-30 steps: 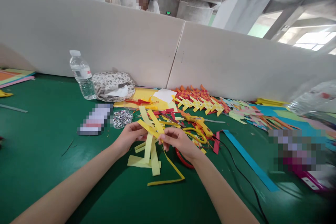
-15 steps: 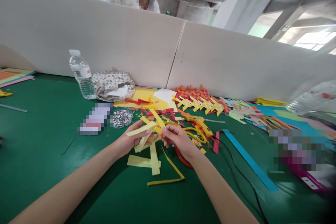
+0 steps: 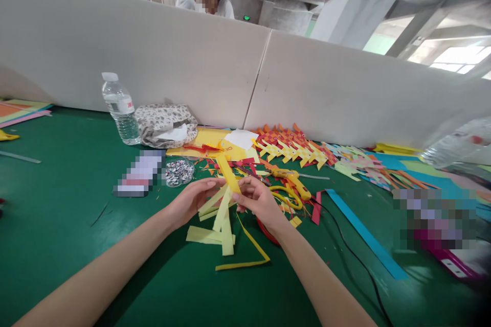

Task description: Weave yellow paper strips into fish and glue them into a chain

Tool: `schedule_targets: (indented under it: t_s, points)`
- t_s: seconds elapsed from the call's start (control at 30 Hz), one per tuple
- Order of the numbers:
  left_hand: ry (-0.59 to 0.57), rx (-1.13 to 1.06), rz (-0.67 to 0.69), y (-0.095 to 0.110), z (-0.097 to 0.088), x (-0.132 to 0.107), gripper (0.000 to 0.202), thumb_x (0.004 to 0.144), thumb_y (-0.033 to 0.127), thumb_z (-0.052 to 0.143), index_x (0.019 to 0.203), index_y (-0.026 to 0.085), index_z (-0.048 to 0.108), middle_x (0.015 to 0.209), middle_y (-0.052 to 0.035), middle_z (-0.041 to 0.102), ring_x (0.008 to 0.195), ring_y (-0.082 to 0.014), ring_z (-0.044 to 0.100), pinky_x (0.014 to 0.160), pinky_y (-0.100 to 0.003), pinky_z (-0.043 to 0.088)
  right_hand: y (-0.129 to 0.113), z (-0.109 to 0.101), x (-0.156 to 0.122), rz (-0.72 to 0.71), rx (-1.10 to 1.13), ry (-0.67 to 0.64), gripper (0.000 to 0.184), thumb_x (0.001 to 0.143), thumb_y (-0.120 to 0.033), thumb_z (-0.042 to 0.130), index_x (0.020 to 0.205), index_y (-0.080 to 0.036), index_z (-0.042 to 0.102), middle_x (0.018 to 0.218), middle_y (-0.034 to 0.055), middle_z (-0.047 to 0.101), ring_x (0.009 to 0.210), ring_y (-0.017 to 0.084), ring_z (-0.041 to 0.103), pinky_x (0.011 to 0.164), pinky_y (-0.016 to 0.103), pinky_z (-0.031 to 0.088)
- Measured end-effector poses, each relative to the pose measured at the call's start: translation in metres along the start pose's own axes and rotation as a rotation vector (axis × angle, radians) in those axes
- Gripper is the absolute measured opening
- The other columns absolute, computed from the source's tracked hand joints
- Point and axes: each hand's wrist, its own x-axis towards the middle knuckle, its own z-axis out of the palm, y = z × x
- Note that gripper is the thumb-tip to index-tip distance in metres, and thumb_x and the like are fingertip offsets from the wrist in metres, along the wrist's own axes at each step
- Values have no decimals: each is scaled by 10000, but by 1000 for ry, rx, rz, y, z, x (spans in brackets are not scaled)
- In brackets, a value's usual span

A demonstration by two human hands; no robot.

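My right hand [image 3: 259, 199] pinches a bright yellow paper strip [image 3: 229, 173] between thumb and fingers. The strip slants up and away to the left. Across from it, my left hand [image 3: 195, 199] has its fingers stretched out toward the strip, with nothing plainly gripped; some fingertips are hidden. A pale yellow paper strip [image 3: 221, 217] slopes down below the bright one, and I cannot tell whether a hand touches it. Under both hands lie more pale strips [image 3: 203, 235] and a thin bent yellow strip [image 3: 255, 249].
Behind the hands lie paper scraps, a yellow glue gun [image 3: 293, 180] with a black cord, and woven paper fish [image 3: 284, 145]. Leftward are a dish of googly eyes [image 3: 179, 171], a phone [image 3: 141, 173] and a water bottle [image 3: 120, 112]. A blue strip [image 3: 364, 232] lies right.
My left hand's fingers have straightened, and the pale strip that lay across them now hangs lower, below the bright yellow one. The bright strip has tilted slightly. A person behind the partition has moved right.
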Motion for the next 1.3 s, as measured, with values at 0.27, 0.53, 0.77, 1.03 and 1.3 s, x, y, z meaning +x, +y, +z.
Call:
schedule_targets:
  t_s: [0.27, 0.53, 0.77, 1.03, 1.3]
  points:
    - [-37, 233, 21, -6, 8, -2, 256, 704, 276, 712, 928, 161, 669, 931, -65, 695, 817, -170, 656, 699, -247, 503, 2, 3, -2, -39, -111, 51, 414, 619, -330, 757, 890, -232, 460, 672, -65, 570, 551, 97, 546, 513, 224, 452]
    - [-139, 472, 5, -4, 10, -5, 199, 751, 327, 641, 847, 162, 696, 674, -36, 666, 602, -145, 623, 465, -197, 452, -3, 3, -2, -153, -441, 90, 182, 741, -384, 638, 793, -211, 656, 809, 25, 635, 750, 157, 570, 579, 245, 422]
    - [-89, 544, 46, -7, 11, -7, 301, 721, 337, 667, 967, 179, 592, 689, 7, 641, 495, -107, 591, 378, -166, 359, -3, 3, -4, -146, -459, 107, 247, 668, -377, 700, 839, -202, 668, 793, 27, 660, 702, 158, 583, 580, 258, 436]
    - [-159, 535, 53, -8, 11, -6, 264, 723, 327, 665, 849, 203, 470, 629, 37, 612, 428, -81, 540, 360, -158, 323, -2, 4, -3, -143, -401, 69, 214, 654, -389, 704, 644, -185, 640, 662, -2, 587, 623, 129, 506, 542, 244, 383]
    - [-182, 463, 50, -2, 15, -10, 253, 703, 300, 683, 797, 208, 466, 609, 45, 573, 476, -78, 476, 425, -192, 424, -6, 5, -2, -51, -191, 105, 312, 612, -427, 737, 565, -170, 566, 531, -48, 458, 504, 79, 403, 473, 223, 330]
